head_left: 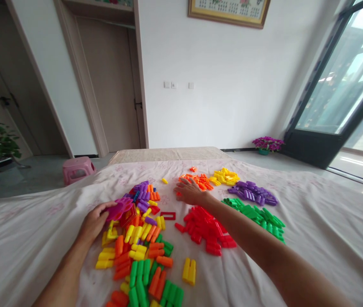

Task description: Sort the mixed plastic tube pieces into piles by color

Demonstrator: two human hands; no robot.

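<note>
My left hand [95, 219] has its fingers closed on a magenta flower-shaped plastic piece [119, 209] at the left edge of a mixed heap of plastic building blocks [141, 232]. Just beside that piece are red frame-like parts [128, 216]. Farther out, my right hand [189, 192] reaches over a pile of orange blocks [203, 182], palm down with its fingers spread. Whether a fingertip touches an orange block I cannot tell. Under my right forearm lies a pile of red blocks [202, 226], partly covered by the arm.
Sorted piles of yellow [225, 175], purple [252, 192] and green blocks [264, 219] lie beyond and right of my right arm. A lone yellow block [189, 271] and a red rectangular frame [167, 216] rest on the pale cloth [232, 285]. A pink stool [78, 169] stands left.
</note>
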